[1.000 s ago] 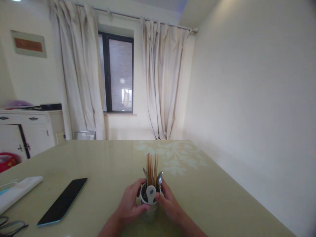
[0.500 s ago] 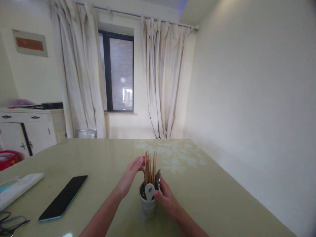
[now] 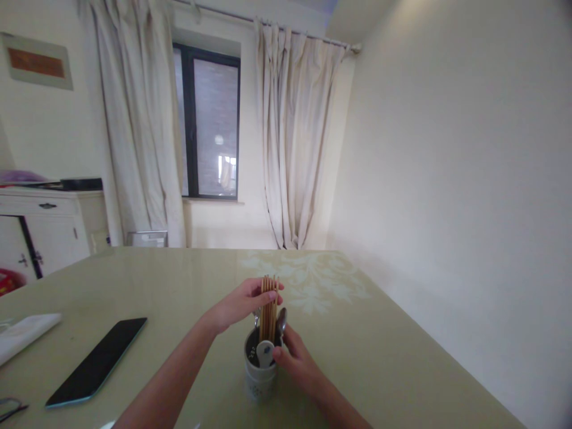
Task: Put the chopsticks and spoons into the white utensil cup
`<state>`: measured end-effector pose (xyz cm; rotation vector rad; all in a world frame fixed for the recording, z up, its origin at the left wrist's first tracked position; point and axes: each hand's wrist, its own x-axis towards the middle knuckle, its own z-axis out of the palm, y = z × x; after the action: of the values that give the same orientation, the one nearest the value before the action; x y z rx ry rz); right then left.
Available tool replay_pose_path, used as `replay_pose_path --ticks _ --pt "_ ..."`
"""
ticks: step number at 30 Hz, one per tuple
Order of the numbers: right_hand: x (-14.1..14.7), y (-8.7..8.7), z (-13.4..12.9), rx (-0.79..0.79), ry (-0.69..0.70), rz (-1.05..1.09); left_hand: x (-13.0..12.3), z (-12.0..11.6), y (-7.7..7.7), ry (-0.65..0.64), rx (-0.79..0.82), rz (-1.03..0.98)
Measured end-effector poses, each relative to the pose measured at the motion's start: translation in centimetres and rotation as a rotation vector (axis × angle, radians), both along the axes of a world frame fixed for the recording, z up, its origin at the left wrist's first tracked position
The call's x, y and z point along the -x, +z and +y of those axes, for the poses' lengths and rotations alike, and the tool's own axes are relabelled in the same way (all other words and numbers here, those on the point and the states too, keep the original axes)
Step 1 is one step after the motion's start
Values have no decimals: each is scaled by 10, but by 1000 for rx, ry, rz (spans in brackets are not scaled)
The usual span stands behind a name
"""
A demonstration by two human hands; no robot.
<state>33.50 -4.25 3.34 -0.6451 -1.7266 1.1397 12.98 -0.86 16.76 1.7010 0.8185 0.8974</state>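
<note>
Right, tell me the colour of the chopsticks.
The chopsticks are light brown, best seen in the head view.

And the chopsticks (image 3: 267, 322) have their lower ends hidden inside the holder (image 3: 260, 382), while the left edge slices through the glasses (image 3: 18, 409)!

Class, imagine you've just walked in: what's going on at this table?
A person's left hand is closed around chopsticks standing in a cup, near their tops. The right hand holds the cup at its rim. A white spoon and a metal spoon also stand in it. A flat black device lies nearby.
</note>
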Motion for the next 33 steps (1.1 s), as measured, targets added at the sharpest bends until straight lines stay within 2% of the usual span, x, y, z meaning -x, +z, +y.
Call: replay_pose_path --ticks 7,12,19,25,30,33 --pt "2 10 -3 -6 -4 6 -6 -16 17 -12 -146 87" --pt "2 11 -1 -30 7 -11 -8 -26 30 232 -173 66" --pt "-2 -7 4 39 -9 2 -7 -33 51 323 -190 -273" --pt "-2 -2 0 5 -5 -5 2 -42 74 445 -195 -710" --pt "-2 1 -2 2 1 -9 32 -47 91 641 -356 -962" --pt "-3 0 -1 8 0 -9 57 -46 83 756 -424 -994"
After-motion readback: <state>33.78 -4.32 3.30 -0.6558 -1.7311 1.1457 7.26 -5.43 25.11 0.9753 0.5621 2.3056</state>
